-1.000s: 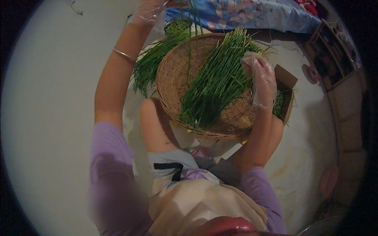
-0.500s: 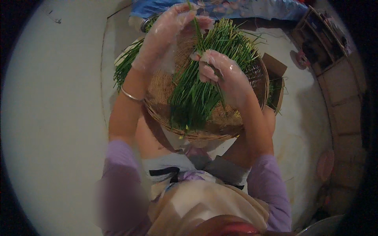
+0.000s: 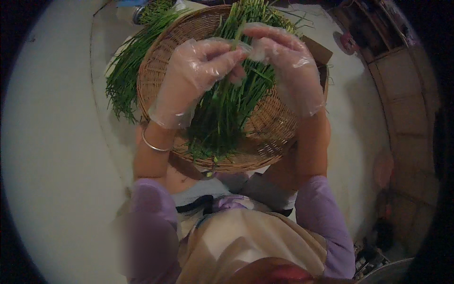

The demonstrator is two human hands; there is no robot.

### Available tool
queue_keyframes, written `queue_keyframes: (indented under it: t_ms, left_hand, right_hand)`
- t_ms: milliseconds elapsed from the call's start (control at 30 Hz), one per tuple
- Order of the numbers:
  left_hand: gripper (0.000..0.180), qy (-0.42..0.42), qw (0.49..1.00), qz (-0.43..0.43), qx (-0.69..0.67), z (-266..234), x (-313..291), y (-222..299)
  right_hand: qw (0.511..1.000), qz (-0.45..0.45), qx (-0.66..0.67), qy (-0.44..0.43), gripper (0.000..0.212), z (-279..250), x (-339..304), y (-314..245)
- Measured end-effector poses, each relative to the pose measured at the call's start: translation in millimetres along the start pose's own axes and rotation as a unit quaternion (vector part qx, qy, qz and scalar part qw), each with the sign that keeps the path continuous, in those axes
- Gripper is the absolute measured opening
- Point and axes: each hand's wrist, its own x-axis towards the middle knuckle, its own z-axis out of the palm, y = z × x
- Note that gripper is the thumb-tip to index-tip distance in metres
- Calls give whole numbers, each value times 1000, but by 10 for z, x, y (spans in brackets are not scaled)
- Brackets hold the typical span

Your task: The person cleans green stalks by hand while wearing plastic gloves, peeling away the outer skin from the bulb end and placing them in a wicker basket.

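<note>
Both my hands wear clear plastic gloves and meet above a round wicker basket (image 3: 163,59). Between the fingertips of my left hand (image 3: 196,68) a thin green chive stalk (image 3: 236,41) is pinched, its upper part pointing away from me. My right hand (image 3: 288,57) is curled at the same stalk, with its fingertips close to the stalk's upper part; the exact grip is partly hidden by the glove. Beneath them a thick heap of garlic chives (image 3: 220,111) lies across the basket, pale ends at the far side and dark leaves toward me.
More chives (image 3: 130,71) lie on a light surface to the basket's left. A cardboard box (image 3: 318,51) stands behind its right side. Farther right are a shelf (image 3: 371,28) and a tiled wall (image 3: 406,94). The basket sits over my knees.
My hands have come closer together; the left has moved down toward me, while the right has risen to the stalk's upper part. The view has shifted, showing the basket's left side more fully.
</note>
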Motion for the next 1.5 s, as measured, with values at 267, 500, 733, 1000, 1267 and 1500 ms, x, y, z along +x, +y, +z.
queue_keyframes:
  t_ms: [267, 500, 733, 1000, 1267, 1500]
  left_hand:
    - [26, -72, 996, -48, -11, 38, -42, -159]
    - [22, -95, 995, -32, -28, 35, -30, -180]
    - [23, -175, 955, -143, -191, 62, -72, -192]
    - [33, -158, 952, -119, -232, 62, -69, -247]
    - [34, -154, 955, -115, -226, 87, -45, -336]
    - [35, -155, 956, -120, -218, 89, -47, -320]
  right_hand:
    - [995, 76, 10, -66, 20, 43, -14, 13]
    - [996, 79, 48, -17, 18, -5, 6, 157]
    - [993, -69, -9, 100, 14, -270, 90, 109]
    - [993, 104, 2, -57, 26, -92, 27, 62]
    - [990, 119, 63, -44, 31, -40, 6, 179]
    - [997, 67, -19, -40, 32, -50, -32, 166]
